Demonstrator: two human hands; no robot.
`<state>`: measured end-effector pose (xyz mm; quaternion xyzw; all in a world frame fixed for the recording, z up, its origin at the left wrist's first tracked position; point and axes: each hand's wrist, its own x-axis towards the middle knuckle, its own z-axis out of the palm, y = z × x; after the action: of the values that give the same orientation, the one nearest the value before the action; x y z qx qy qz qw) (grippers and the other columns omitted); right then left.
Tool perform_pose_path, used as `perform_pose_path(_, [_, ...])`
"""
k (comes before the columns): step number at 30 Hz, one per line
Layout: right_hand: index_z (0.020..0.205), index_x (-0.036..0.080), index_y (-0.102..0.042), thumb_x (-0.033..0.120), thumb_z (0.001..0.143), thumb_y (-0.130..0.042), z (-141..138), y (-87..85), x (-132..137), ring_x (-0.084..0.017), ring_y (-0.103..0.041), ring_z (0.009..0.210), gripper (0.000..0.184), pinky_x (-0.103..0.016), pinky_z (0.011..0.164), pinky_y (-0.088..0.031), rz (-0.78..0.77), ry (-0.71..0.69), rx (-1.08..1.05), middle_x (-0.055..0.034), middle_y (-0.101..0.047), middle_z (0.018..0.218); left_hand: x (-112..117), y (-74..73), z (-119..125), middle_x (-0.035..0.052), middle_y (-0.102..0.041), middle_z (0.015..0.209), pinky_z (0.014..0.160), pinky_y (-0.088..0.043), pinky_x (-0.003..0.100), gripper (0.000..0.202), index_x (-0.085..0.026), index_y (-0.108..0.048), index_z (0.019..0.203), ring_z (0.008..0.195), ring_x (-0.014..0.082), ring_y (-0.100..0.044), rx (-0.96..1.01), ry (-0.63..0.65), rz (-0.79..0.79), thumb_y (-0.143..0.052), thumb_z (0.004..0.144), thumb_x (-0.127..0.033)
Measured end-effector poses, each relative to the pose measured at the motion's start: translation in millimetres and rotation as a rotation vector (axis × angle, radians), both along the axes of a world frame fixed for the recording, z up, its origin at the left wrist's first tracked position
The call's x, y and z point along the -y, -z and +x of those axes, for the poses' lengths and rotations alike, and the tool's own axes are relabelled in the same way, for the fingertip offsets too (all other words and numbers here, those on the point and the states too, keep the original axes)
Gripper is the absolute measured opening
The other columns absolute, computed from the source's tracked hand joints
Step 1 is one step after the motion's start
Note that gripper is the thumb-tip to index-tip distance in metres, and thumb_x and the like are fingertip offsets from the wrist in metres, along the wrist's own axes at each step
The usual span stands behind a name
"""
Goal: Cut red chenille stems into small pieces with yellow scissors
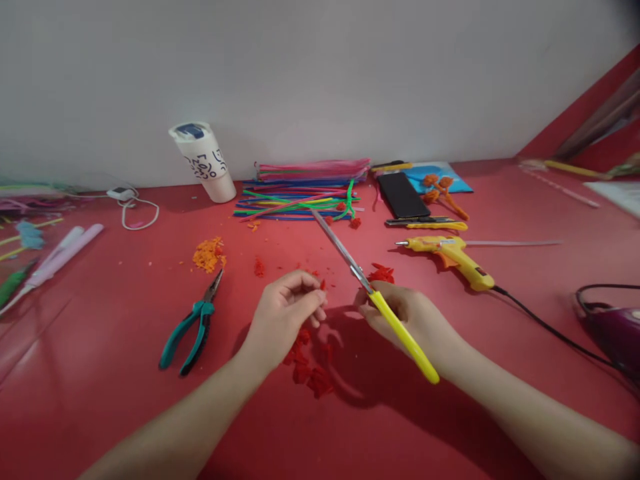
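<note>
My left hand [285, 313] is closed, with thumb and fingertips pinched on a small red fuzzy piece [323, 285]. Scissors [400, 330] with yellow handles rest in my right hand [417, 310], which is closed around them. Their blades point up and to the left, past my left fingertips and not touching them. Below my left hand lies a loose heap of red fuzzy pieces [313, 377] on the red table. Another small red cluster [381, 273] sits just beyond my right hand. Tiny red scraps [259, 267] are scattered between the hands and the back.
Teal pliers [200, 320] lie left of my left hand, beside orange clippings [208, 255]. Colourful pipe cleaners [300, 200] are stacked at the wall, near a white tumbler [205, 160]. At right are a phone [403, 195], a utility knife [440, 225] and a corded yellow glue gun [453, 257].
</note>
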<state>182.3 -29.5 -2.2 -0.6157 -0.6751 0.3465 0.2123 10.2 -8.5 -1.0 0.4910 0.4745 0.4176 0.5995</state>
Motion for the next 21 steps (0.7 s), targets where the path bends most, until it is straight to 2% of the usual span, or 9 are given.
perform_pose_path(4, [0.072,0.018,-0.049,0.031,0.071,-0.048,-5,-2.0,3,-0.006,-0.036,0.041,0.012,-0.019,0.041,-0.03,-0.069,0.077,-0.271,0.0074,-0.039,0.048,7,0.2,9,-0.0044,-0.051,0.05,0.045,-0.04,0.018,0.001,-0.015,-0.054,0.067,0.044,0.0068,-0.049,-0.123,0.145,-0.046,-0.054,0.066,-0.015])
perform_pose_path(7, [0.068,0.018,-0.047,0.026,0.07,-0.049,-5,-1.6,5,-0.005,-0.036,0.038,0.008,-0.018,0.038,-0.03,-0.098,0.062,-0.355,0.0086,-0.038,0.046,13,0.6,13,-0.0048,-0.05,0.048,0.045,-0.038,0.019,0.004,-0.016,-0.053,0.066,0.043,0.0067,-0.047,-0.161,0.242,-0.047,-0.051,0.065,-0.012])
perform_pose_path(9, [0.066,0.018,-0.046,0.022,0.07,-0.048,-4,-1.1,5,-0.004,-0.035,0.036,0.006,-0.017,0.037,-0.029,-0.122,0.033,-0.376,0.0092,-0.038,0.045,15,0.5,15,-0.005,-0.05,0.047,0.045,-0.038,0.019,0.003,-0.016,-0.053,0.066,0.043,0.0069,-0.047,-0.161,0.261,-0.048,-0.052,0.065,-0.013])
perform_pose_path(12, [0.064,0.019,-0.044,0.021,0.071,-0.046,-4,-1.5,5,-0.003,-0.034,0.034,0.007,-0.016,0.034,-0.028,-0.153,0.032,-0.4,0.0097,-0.038,0.043,14,-0.4,15,-0.0031,-0.052,0.05,0.044,-0.039,0.019,0.002,-0.015,-0.054,0.066,0.044,0.0075,-0.048,-0.113,0.25,-0.108,-0.054,0.066,-0.018])
perform_pose_path(16, [0.066,0.019,-0.045,0.025,0.073,-0.046,-5,-3.7,5,-0.004,-0.037,0.034,0.009,-0.015,0.033,-0.029,-0.176,0.046,-0.444,0.0089,-0.041,0.045,10,-0.7,12,0.0024,-0.059,0.063,0.044,-0.041,0.019,0.017,-0.013,-0.059,0.067,0.047,0.0078,-0.053,0.046,0.341,-0.257,-0.053,0.072,-0.028])
perform_pose_path(21, [0.067,0.019,-0.045,0.027,0.071,-0.048,-4,-7.2,4,-0.004,-0.035,0.033,0.01,-0.016,0.033,-0.029,-0.188,0.049,-0.451,0.0097,-0.039,0.042,9,1.2,8,-0.0008,-0.056,0.057,0.04,-0.037,0.015,0.008,-0.014,-0.058,0.066,0.043,0.0049,-0.05,0.11,0.377,-0.346,-0.057,0.069,-0.021])
